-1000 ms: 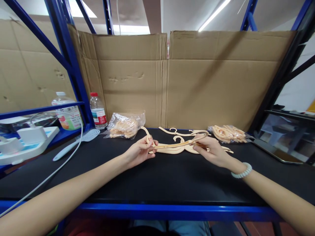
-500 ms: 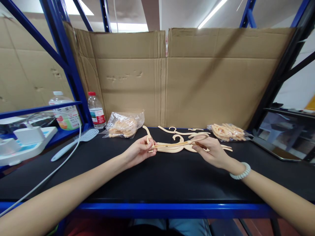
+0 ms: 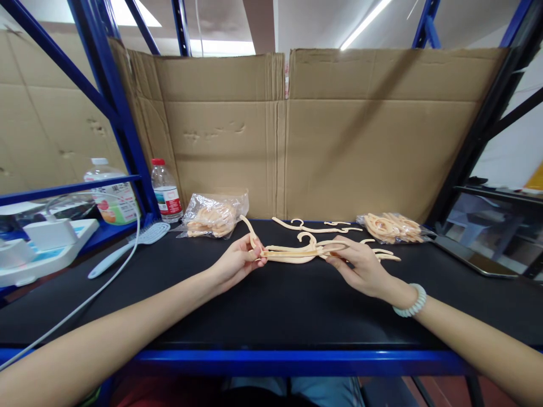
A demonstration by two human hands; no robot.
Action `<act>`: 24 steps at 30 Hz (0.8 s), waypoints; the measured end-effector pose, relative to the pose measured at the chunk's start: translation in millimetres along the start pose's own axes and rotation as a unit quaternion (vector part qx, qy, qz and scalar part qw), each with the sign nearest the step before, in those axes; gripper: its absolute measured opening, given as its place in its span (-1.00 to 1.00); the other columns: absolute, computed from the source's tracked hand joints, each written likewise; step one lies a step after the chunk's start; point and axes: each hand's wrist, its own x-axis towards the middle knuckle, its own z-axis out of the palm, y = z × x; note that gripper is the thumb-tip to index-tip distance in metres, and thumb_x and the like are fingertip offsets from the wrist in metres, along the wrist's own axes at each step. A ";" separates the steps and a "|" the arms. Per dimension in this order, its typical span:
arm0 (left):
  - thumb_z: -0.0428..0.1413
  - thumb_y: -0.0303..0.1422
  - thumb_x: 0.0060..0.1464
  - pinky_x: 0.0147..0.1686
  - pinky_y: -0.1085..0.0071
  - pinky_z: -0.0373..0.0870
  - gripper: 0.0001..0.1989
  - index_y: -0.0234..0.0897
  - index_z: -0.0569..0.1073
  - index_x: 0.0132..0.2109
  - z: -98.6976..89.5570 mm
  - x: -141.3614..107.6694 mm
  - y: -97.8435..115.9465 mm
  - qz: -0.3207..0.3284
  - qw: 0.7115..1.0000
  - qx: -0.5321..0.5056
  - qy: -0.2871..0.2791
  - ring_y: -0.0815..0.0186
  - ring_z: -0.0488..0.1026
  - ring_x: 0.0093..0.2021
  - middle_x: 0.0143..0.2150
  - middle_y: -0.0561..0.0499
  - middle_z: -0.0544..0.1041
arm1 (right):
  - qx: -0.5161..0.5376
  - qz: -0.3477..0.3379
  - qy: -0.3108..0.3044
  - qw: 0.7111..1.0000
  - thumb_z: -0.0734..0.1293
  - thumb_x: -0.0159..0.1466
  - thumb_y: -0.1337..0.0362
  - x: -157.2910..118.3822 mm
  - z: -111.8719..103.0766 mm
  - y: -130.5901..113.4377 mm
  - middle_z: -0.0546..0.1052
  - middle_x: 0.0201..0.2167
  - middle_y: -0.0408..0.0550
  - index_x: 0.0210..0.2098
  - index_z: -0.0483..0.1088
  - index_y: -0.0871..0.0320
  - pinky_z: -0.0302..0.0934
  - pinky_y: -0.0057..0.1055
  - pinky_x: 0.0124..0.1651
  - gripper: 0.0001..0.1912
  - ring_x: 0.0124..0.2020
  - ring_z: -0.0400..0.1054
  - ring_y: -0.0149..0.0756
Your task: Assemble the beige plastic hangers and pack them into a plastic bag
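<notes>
My left hand [image 3: 238, 261] pinches the left end of beige hanger parts, and one curved arm sticks up above its fingers. Closed on the other end is my right hand [image 3: 360, 263], so the clothes hanger [image 3: 292, 255] spans level between both hands just above the table. Whether its pieces are joined at my left fingertips I cannot tell. Behind it lies another beige hanger with its hook [image 3: 306, 237] showing, partly covered by the held one. Several hanger ends [image 3: 388, 255] poke out beyond my right hand. Farther back rests a thin hanger piece [image 3: 316, 229] with a small hook.
Plastic bags of beige hanger parts lie at back left [image 3: 214, 217] and back right [image 3: 392, 226]. A red-capped bottle [image 3: 167, 192], a pale hairbrush [image 3: 129, 246] and a white power strip [image 3: 46, 243] with a cable are at left. A dark flat device [image 3: 473, 257] lies right. Cardboard [image 3: 382, 141] walls the back.
Both hands have shifted slightly left with the hanger between them. The raised arm at my left fingers has tilted farther left, and more hanger ends show beyond my right hand.
</notes>
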 end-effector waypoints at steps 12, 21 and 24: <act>0.25 -0.58 -0.17 -0.57 0.63 0.26 -0.72 -0.33 0.25 -0.42 2.6 -0.1 -1.7 0.029 0.999 0.012 0.039 0.49 0.33 -0.55 -0.51 0.08 0.38 | 0.021 -0.013 0.028 0.999 0.19 0.30 0.39 4.0 2.9 -11.3 0.46 -0.33 -0.01 -0.25 0.36 0.15 0.27 -0.36 -0.27 -0.88 -0.31 0.35 -0.30; 0.22 -0.62 -0.18 -0.51 0.60 0.31 -0.71 -0.31 0.23 -0.43 3.8 0.7 -2.4 0.041 0.997 0.004 0.064 0.51 0.35 -0.57 -0.53 0.12 0.39 | 0.004 0.011 0.044 0.999 0.19 0.32 0.32 1.3 6.2 -9.0 0.47 -0.33 0.00 -0.18 0.35 0.15 0.27 -0.36 -0.31 -0.87 -0.36 0.36 -0.30; 0.23 -0.62 -0.18 -0.47 0.57 0.36 -0.70 -0.31 0.23 -0.44 4.5 0.7 -2.0 0.041 0.997 -0.007 0.066 0.50 0.37 -0.55 -0.52 0.12 0.41 | 0.003 0.032 0.057 0.998 0.19 0.32 0.27 1.4 6.6 -9.5 0.50 -0.25 0.04 -0.11 0.34 0.14 0.30 -0.33 -0.27 -0.82 -0.30 0.40 -0.26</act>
